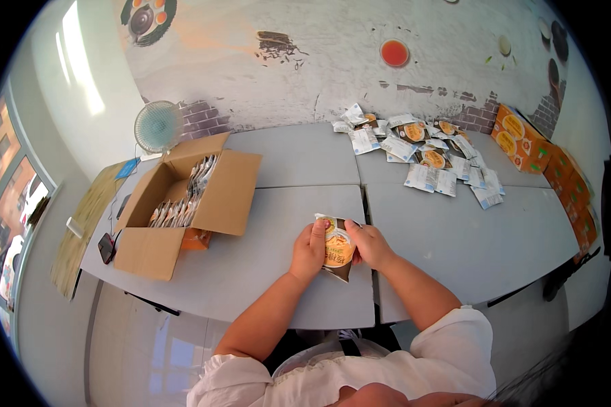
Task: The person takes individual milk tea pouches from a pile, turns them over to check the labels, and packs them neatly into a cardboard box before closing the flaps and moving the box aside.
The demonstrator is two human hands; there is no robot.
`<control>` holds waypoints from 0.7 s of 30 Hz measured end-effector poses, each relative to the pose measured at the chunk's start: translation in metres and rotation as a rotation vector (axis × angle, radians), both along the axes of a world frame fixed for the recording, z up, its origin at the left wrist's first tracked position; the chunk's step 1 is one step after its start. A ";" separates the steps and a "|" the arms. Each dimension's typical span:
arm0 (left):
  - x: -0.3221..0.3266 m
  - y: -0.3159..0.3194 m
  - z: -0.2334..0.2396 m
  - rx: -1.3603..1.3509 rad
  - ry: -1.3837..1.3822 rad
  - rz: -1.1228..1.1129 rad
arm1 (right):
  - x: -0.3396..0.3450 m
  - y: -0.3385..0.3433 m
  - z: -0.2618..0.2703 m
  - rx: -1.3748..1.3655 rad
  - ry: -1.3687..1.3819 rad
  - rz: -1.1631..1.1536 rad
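Both my hands hold one brown and yellow sealed food packet (338,250) above the near edge of the grey tables. My left hand (309,249) grips its left side with the thumb on the front. Its right side is pinched by my right hand (370,246). To the left stands an open cardboard box (227,193) with similar packets (175,212) packed upright in rows inside. A loose heap of packets (420,175), some white side up and some brown side up, lies at the back right of the tables.
Orange printed cartons (520,137) stand along the right edge. Another orange box (196,239) sits under the cardboard box's flap. A smartphone (106,248) lies at the left edge, and a small fan (158,126) stands behind the box. Seams (365,203) run between the tables.
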State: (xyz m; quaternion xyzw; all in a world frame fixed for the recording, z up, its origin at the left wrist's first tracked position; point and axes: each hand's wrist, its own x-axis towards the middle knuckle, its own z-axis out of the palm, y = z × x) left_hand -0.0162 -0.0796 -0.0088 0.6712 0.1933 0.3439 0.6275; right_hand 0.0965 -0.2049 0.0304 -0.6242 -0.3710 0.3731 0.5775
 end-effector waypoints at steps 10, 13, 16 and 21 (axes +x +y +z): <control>-0.006 0.015 -0.006 -0.130 -0.170 -0.052 | -0.011 0.012 -0.025 -0.193 -0.441 0.194; -0.015 0.016 0.014 -0.238 -0.122 -0.214 | -0.014 0.008 -0.017 -0.232 -0.308 0.159; -0.017 0.016 0.030 -0.302 -0.104 -0.324 | -0.011 0.006 -0.020 -0.297 -0.264 0.197; -0.016 0.019 0.023 -0.442 -0.155 -0.365 | -0.020 0.009 -0.028 -0.180 -0.413 0.228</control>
